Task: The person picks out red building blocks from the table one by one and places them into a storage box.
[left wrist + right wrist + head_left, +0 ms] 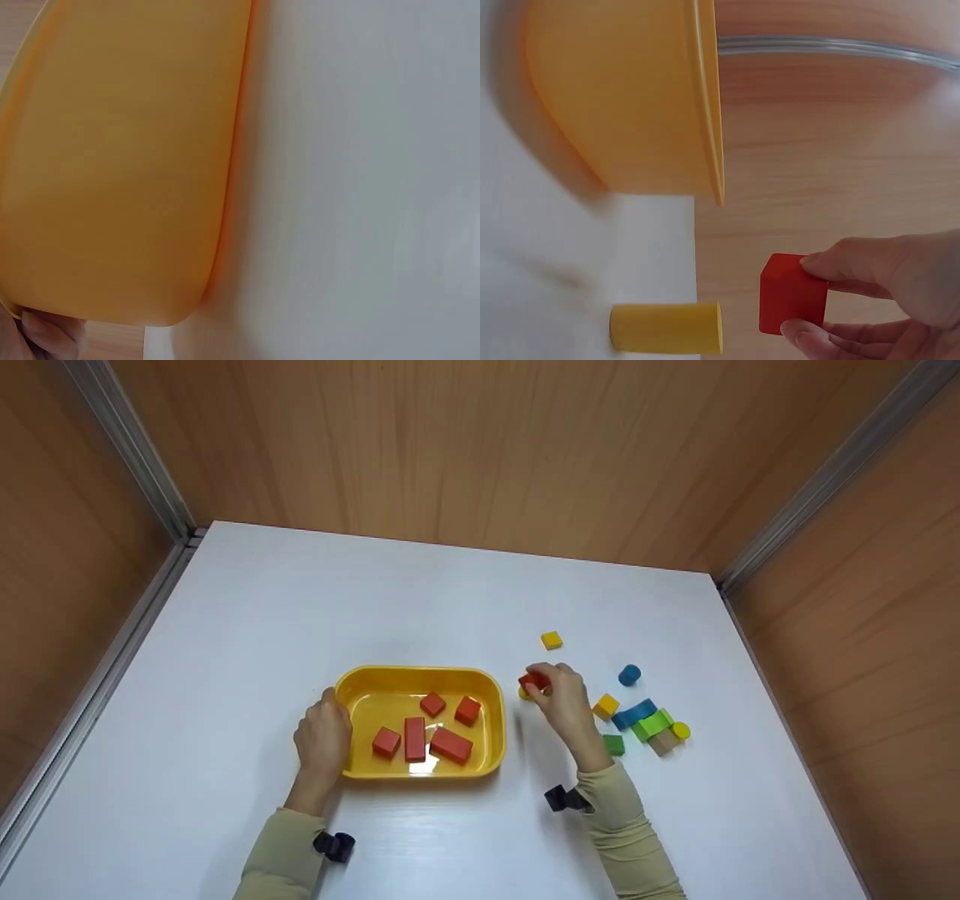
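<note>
A yellow tray (420, 675) lies on the white table with several red blocks (451, 745) inside. My left hand (324, 735) grips its left rim; in the left wrist view curled fingertips (52, 334) show at the rim. To the right of the tray, my right hand (564, 701) pinches a red cube (791, 294) between thumb and fingers. The cube is held above the table, close to a yellow cylinder (667, 328) that stands upright. In the head view the cube and hand partly cover that cylinder.
Right of my right hand lie a blue cylinder (629, 675), a yellow block (606, 706), a blue block (634, 714), light green (652, 725) and dark green (613, 745) blocks, and a wooden block (664, 743). Another yellow block (552, 640) lies farther back. Wooden panels (450, 457) enclose the table.
</note>
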A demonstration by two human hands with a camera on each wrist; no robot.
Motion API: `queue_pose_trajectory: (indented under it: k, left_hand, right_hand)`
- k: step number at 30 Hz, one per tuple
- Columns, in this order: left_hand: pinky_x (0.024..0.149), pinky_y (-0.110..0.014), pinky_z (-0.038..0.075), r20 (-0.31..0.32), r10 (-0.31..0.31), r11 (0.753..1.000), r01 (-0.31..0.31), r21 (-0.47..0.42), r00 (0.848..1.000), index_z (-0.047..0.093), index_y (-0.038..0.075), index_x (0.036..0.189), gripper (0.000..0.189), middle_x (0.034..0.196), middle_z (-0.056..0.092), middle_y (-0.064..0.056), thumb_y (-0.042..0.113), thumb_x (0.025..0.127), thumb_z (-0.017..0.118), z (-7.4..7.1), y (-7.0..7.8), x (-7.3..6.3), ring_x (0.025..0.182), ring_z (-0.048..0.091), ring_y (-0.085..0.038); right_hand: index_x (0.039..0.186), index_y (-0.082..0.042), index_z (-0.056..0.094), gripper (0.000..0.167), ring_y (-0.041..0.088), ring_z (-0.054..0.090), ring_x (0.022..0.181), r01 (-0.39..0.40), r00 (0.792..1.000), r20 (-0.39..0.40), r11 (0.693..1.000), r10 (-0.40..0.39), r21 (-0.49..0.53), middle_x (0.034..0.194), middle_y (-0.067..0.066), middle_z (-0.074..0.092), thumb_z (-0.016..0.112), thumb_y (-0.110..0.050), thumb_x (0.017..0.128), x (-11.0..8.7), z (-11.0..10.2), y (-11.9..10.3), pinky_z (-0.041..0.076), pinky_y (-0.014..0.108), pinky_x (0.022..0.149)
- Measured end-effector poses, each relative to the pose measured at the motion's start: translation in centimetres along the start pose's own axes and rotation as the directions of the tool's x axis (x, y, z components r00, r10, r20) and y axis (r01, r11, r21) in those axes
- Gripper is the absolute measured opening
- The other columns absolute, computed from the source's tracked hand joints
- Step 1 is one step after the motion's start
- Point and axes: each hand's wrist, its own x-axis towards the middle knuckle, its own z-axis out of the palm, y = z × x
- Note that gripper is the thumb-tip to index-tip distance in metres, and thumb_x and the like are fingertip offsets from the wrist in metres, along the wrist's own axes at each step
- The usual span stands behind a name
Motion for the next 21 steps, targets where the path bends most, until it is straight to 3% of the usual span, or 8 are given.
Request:
queue_pose_trajectory:
  k: [12, 21]
  left_hand:
    - [0.049, -0.044, 0.048, 0.005, -0.016, 1.000, 0.016, 0.012, 1.000, 0.050, -0.011, 0.103, 0.021, 0.075, 0.058, -0.024, 0.002, 0.087, 0.046, 0.1, 0.0, 0.1, 0.060, 0.059, -0.035]
    - [0.045, -0.043, 0.046, -0.027, 0.008, 1.000, -0.008, 0.009, 1.000, 0.051, -0.011, 0.097, 0.017, 0.072, 0.058, -0.024, 0.000, 0.085, 0.048, 0.1, 0.0, 0.0, 0.057, 0.058, -0.035]
  right_hand:
    - [0.101, -0.004, 0.065, 0.025, 0.018, 0.053, 0.071, 0.182, 0.983, -0.007, 0.981, -0.182, 0.065, 0.086, 0.008, 0.058, 0.068, -0.012, 0.078, -1.2, 2.5, -3.6, 0.048, 0.022, 0.063]
    - [0.102, -0.006, 0.066, 0.024, 0.017, 0.053, 0.072, 0.235, 0.971, 0.025, 0.967, -0.239, 0.094, 0.088, 0.007, 0.058, 0.067, -0.014, 0.079, -1.6, 4.6, -6.9, 0.047, 0.020, 0.063]
